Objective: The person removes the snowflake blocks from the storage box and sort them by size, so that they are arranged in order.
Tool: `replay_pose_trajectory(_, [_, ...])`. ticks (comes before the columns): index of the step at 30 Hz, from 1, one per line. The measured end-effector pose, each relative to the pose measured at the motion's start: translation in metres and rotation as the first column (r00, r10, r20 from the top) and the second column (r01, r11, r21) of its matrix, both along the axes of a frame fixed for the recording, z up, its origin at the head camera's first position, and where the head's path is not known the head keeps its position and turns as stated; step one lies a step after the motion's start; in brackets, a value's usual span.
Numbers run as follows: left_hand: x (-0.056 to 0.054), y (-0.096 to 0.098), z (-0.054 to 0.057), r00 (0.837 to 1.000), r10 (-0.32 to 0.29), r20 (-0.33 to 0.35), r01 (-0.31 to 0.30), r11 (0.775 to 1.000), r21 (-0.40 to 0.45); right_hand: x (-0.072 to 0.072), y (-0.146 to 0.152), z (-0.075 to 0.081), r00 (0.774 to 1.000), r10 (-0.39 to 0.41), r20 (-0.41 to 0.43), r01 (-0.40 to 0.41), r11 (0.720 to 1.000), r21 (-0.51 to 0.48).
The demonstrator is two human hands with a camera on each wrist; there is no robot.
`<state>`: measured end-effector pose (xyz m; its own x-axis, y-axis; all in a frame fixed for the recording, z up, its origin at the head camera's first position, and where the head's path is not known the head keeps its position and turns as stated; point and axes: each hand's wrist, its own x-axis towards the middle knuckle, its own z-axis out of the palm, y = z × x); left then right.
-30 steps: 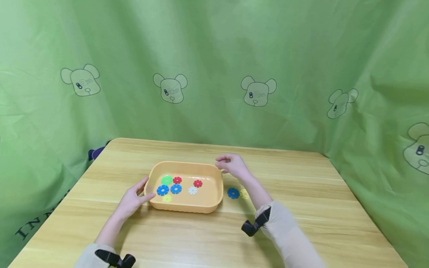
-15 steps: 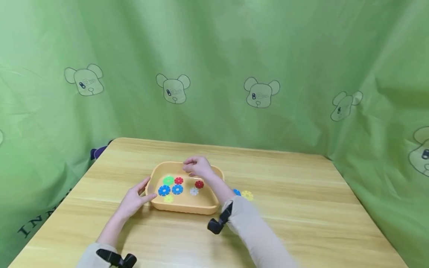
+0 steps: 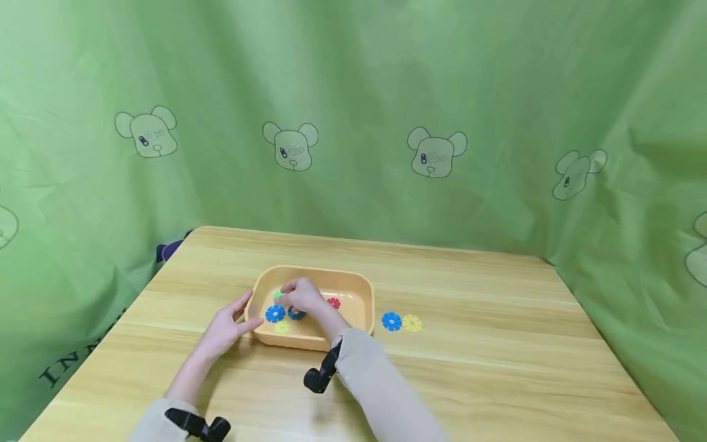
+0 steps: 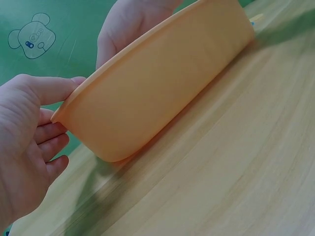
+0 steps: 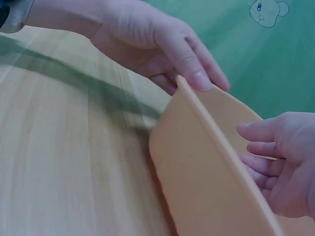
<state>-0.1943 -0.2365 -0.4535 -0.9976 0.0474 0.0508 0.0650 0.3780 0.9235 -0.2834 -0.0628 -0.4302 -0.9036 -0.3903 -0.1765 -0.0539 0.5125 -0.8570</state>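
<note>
A light-orange plastic basin [image 3: 309,344] stands on the table. My left hand [image 3: 223,328] grips its left end, thumb over the rim and fingers along the outside, as the left wrist view shows. Inside the basin, my right hand [image 3: 305,296] reaches down with loosely bent fingers near a green snowflake disc [image 3: 278,295]. Nothing shows between its fingers [image 5: 266,164] in the right wrist view. Around it lie a blue disc [image 3: 275,313], another blue one, a yellow disc [image 3: 282,327] and a red disc [image 3: 334,303]. A second red disc and a white one are hidden by the right hand and forearm.
To the right of the basin, a blue disc [image 3: 392,321] and a yellow disc [image 3: 412,323] lie side by side on the wooden table [image 3: 497,350]. A green curtain [image 3: 353,196] printed with bear heads hangs behind and beside it.
My right hand has moved left from the basin's back right corner, over the rim and down among the discs at the left. The left hand keeps its grip on the basin.
</note>
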Motion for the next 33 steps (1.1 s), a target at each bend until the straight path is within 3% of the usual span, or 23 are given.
replay_pose_trajectory(10, [-0.001,0.001,-0.004,1.0,0.004,-0.007,-0.004,1.0,-0.004,0.006,-0.003,-0.017,0.99,0.023,-0.137,-0.006,0.993,0.121])
replay_pose_trajectory(24, [0.0,0.001,-0.003,1.0,0.002,-0.017,-0.001,1.0,0.017,0.009,-0.006,-0.019,0.969,0.174,-0.174,-0.12,0.952,0.281])
replay_pose_trajectory(33, [0.0,0.002,-0.002,1.0,0.006,-0.008,-0.006,1.0,0.02,0.009,-0.006,-0.022,0.959,0.215,-0.184,-0.141,0.927,0.348])
